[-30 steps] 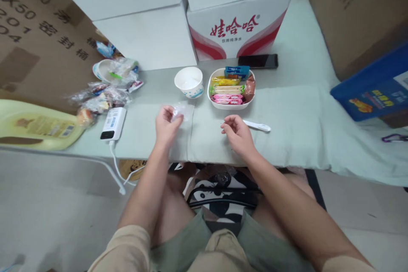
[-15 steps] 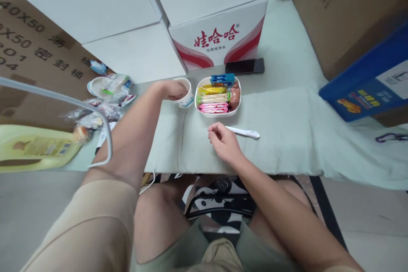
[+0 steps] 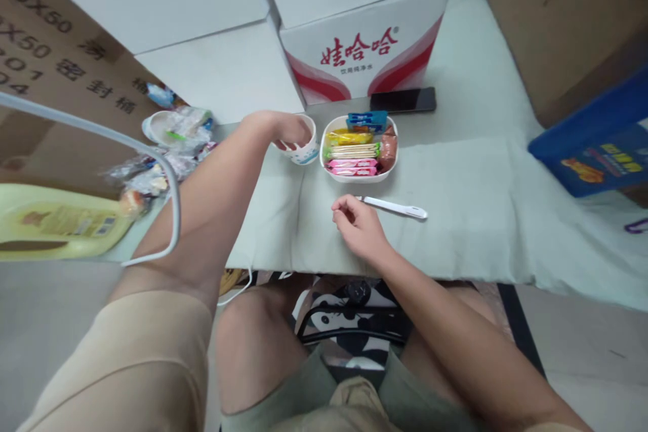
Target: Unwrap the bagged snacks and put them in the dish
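Note:
My left hand (image 3: 293,129) reaches down into a white paper cup (image 3: 305,154) with blue marks. Its fingers dip inside the rim, their tips largely hidden, so what they touch cannot be seen. Loosely curled, my right hand (image 3: 357,224) rests on the cloth near the table's front, with nothing visible in its fingers. Just behind it lies a slim white tool (image 3: 397,207) with a slotted end, like a utility knife. Right of the cup, a white plastic tub (image 3: 358,179) holds pink packets (image 3: 353,167), wooden sticks (image 3: 354,151), yellow packets (image 3: 349,138), blue packets (image 3: 367,121) and a brown-wrapped item (image 3: 388,148).
A black phone (image 3: 402,100) lies before a red-and-white carton (image 3: 364,44). Wrappers (image 3: 187,142) and a yellow bottle (image 3: 61,223) are at left, under a white bent rod (image 3: 169,179). A blue box (image 3: 597,148) stands right. Pale green cloth (image 3: 470,216) covers the table.
The view has shifted slightly, so the table things appear further right. My left hand stays at the cup, with bits of its fingers now showing inside. The right hand keeps its curled pose.

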Action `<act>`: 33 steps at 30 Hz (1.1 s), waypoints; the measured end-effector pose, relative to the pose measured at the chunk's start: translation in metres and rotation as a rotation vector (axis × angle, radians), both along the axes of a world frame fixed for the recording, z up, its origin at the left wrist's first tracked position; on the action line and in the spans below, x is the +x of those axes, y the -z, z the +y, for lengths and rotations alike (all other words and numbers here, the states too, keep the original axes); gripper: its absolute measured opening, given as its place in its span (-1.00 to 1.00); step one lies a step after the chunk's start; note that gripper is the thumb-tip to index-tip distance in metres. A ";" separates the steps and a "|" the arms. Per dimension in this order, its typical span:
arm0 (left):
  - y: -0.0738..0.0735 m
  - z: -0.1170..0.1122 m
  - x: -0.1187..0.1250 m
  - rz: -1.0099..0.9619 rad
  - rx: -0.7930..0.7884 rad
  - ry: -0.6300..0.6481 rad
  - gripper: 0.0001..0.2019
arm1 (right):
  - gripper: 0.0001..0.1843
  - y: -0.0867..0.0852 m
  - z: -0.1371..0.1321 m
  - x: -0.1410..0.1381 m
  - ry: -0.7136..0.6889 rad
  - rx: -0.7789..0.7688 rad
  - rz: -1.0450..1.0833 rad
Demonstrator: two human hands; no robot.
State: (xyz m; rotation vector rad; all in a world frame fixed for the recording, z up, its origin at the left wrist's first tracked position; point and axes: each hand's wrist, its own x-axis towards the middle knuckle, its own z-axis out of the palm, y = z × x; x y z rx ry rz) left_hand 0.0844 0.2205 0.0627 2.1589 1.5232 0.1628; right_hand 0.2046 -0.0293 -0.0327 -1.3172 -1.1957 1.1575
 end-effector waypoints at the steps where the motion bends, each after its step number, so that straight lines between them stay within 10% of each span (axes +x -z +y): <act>1: -0.011 -0.005 -0.005 0.154 -0.087 0.026 -0.89 | -0.88 0.001 -0.001 -0.003 -0.011 -0.001 -0.007; 8: -0.057 -0.042 -0.115 0.347 0.456 -0.323 -0.65 | -0.91 0.011 -0.010 -0.029 -0.007 0.065 -0.106; 15: -0.017 -0.043 -0.256 0.452 0.257 -0.537 -0.51 | -0.93 0.017 -0.020 -0.040 -0.065 0.248 -0.350; 22: 0.035 -0.052 -0.276 0.414 0.190 -0.564 -0.48 | -0.91 0.016 -0.022 -0.041 -0.106 0.280 -0.443; 33: 0.017 -0.055 -0.302 -0.079 0.386 -0.917 -0.64 | -0.89 0.017 -0.027 -0.037 -0.124 0.333 -0.456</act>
